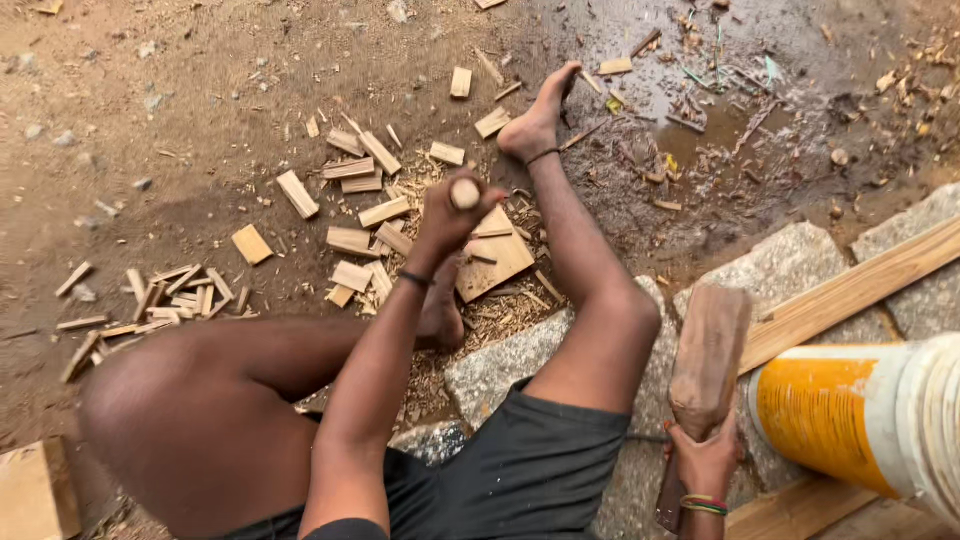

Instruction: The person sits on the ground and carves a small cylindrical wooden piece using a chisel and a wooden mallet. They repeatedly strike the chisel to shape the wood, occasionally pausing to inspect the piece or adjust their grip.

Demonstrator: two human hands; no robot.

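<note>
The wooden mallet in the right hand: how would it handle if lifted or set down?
The wooden mallet looks thick and solid, so probably stiff and top-heavy above the right hand. Its worn, rough faces likely grip well. Blocky sides suggest it wouldn't roll, though stood on end it might tip.

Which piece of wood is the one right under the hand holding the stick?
It is the big flat square board under the left hand. It is much wider than the small cut blocks scattered beside it, and it sits on a heap of shavings.

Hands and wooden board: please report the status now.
Left hand gripping a round-ended tool handle over the wooden board. Right hand holding a wooden mallet, raised. Wood offcuts around the board.
</note>
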